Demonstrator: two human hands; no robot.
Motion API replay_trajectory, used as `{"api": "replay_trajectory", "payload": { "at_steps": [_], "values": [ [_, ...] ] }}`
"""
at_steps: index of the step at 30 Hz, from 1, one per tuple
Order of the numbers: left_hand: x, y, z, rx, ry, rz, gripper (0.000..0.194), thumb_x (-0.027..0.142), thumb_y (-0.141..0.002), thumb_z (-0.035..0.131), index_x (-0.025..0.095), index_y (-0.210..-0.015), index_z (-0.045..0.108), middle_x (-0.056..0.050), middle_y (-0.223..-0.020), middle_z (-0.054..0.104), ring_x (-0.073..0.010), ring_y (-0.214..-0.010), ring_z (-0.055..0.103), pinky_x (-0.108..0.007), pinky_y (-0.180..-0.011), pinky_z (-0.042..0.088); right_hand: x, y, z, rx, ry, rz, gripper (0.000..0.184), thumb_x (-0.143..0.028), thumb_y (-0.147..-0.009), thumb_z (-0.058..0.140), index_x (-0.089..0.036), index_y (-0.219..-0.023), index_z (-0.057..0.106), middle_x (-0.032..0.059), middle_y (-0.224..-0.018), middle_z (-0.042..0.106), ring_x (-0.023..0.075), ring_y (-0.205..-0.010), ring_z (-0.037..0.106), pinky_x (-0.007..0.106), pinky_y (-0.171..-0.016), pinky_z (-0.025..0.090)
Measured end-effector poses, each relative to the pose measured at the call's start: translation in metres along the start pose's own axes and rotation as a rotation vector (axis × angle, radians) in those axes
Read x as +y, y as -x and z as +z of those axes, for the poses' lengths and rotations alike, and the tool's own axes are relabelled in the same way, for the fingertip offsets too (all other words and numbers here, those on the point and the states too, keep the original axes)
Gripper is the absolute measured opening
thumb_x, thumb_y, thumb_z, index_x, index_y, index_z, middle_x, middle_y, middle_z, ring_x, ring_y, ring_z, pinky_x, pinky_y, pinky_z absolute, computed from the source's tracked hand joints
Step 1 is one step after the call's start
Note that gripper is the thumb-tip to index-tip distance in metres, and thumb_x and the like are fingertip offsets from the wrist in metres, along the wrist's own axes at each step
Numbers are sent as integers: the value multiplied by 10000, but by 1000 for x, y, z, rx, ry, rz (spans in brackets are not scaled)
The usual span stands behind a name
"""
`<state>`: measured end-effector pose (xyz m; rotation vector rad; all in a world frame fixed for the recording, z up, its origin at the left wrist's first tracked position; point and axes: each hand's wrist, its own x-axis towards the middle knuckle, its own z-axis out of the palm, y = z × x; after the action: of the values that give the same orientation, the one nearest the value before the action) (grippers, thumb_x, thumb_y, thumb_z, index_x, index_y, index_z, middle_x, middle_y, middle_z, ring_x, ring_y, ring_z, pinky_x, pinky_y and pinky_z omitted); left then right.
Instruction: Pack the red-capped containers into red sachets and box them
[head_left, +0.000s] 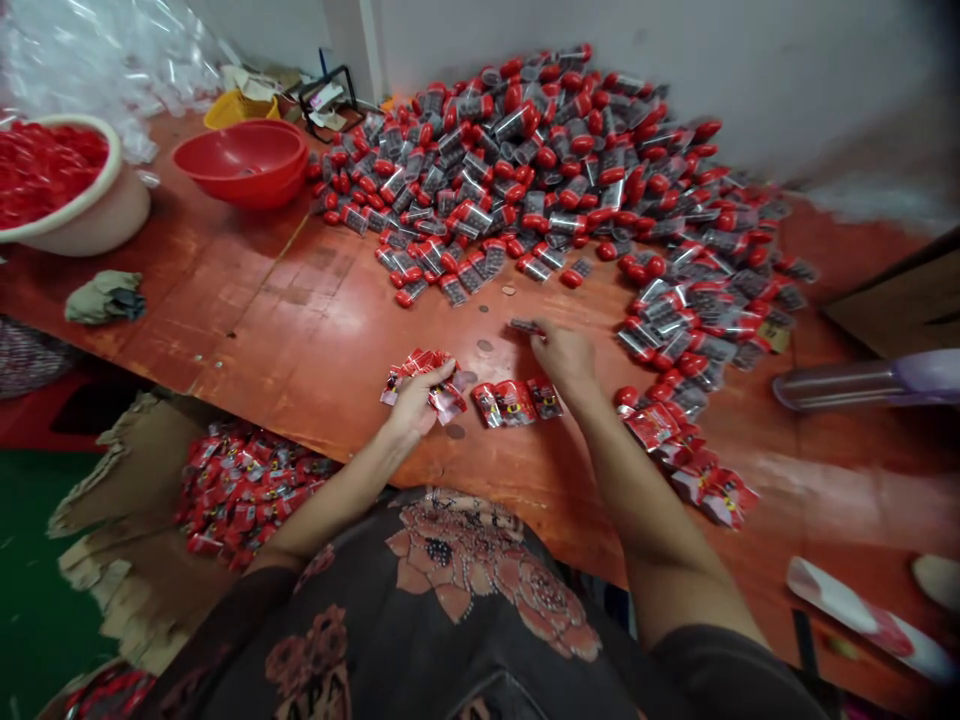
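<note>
1. Packets (429, 385): red foil, bunched in left hand (415, 403); left fingers (441, 372) curled closed over them, ends sticking out on both sides.
2. Small packet (526, 326): narrow, dark and red, details too small to tell; pinched between right fingertips (541, 335) of right hand (564, 358), which is closed on it.
3. Loose packets (514, 403): three, lying on table between both hands, side by side and touching, just below right hand.
4. Packet pile (675, 445): red foil, spread on table just beside right forearm (626, 470).
5. Capsules (525, 170): clear tubes with red caps and dark contents, heaped on table beyond both hands; nearest ones lie near right fingertips, not touching.
6. Table (300, 340): orange-red top, worn and scuffed.
7. Carton (142, 500): torn cardboard, below table edge on left side, holding many red packets.
8. Bowl (240, 160): red, far left on table.
9. Basin (112, 185): cream, filled with red caps.
</note>
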<state>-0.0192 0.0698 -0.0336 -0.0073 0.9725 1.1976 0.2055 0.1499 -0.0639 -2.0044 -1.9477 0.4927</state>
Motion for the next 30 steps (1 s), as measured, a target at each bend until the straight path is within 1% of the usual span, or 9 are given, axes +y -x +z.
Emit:
{"api": "replay_trajectory", "payload": {
  "at_steps": [3, 6, 9, 12, 14, 16, 18, 24, 30],
  "values": [
    [-1, 4, 2, 12, 18, -56, 103, 56, -700, 728, 138, -698, 664, -35, -665, 708, -133, -599, 680, -230, -618, 559, 4, 37, -4, 118, -609, 41, 423, -285, -810, 527, -208, -1209, 645, 89, -1098, 706, 251, -964, 658, 416, -838, 531],
    [-4, 8, 6, 19, 3, -99, 111, 50, -719, 712, 133, -683, 649, -40, -655, 702, -128, -577, 670, -226, -588, 550, -7, 78, -7, 60, -1172, 101, 393, -297, -752, 598, -263, -1140, 646, 39, -1068, 687, 204, -836, 677, 390, -738, 579],
    [-10, 12, 11, 30, -6, -102, 135, 44, -736, 691, 143, -669, 629, -25, -631, 691, -117, -560, 658, -231, -599, 553, -29, 115, -8, 7, -1375, 120, 356, -308, -748, 674, -321, -1101, 629, -3, -946, 673, 167, -721, 668, 367, -694, 590],
    [-17, 15, 16, 25, -39, -111, 120, 58, -749, 680, 145, -682, 632, -18, -617, 684, -116, -552, 652, -239, -615, 553, -50, 142, -8, -101, -1342, 70, 548, -301, -736, 727, -359, -1254, 559, 9, -1008, 671, 174, -764, 671, 364, -708, 593],
    [-20, 18, 19, 28, -68, -119, 108, 72, -757, 678, 138, -683, 636, -25, -618, 684, -119, -545, 646, -248, -618, 547, -58, 152, -6, -108, -1269, 33, 607, -301, -747, 724, -350, -1318, 524, 27, -1100, 669, 198, -895, 673, 396, -816, 580],
    [-22, 22, 21, 33, -80, -111, 103, 74, -764, 674, 133, -686, 642, -34, -631, 689, -120, -552, 645, -253, -633, 543, -61, 157, -2, -50, -1183, 25, 540, -305, -783, 690, -321, -1304, 549, 41, -1149, 668, 215, -997, 657, 439, -924, 538],
    [-22, 25, 22, 33, -82, -102, 102, 69, -777, 661, 129, -695, 650, -44, -644, 696, -122, -568, 651, -253, -650, 541, -59, 158, 1, 18, -1102, 27, 467, -305, -816, 653, -302, -1277, 580, 53, -1192, 663, 225, -1039, 646, 470, -969, 509],
    [-22, 29, 21, 41, -70, -80, 74, 52, -766, 669, 119, -734, 662, -51, -665, 705, -125, -594, 664, -256, -683, 541, -56, 159, 4, 164, -935, -12, 444, -300, -847, 627, -311, -1289, 591, 64, -1263, 637, 250, -1127, 611, 506, -1020, 465],
    [-23, 30, 20, 59, -91, -34, 81, 60, -740, 694, 126, -749, 647, -35, -667, 700, -123, -591, 660, -254, -658, 536, -58, 163, -1, 210, -882, -27, 441, -300, -863, 612, -333, -1302, 583, 59, -1231, 631, 240, -1109, 602, 500, -1019, 465]
  ]
}}
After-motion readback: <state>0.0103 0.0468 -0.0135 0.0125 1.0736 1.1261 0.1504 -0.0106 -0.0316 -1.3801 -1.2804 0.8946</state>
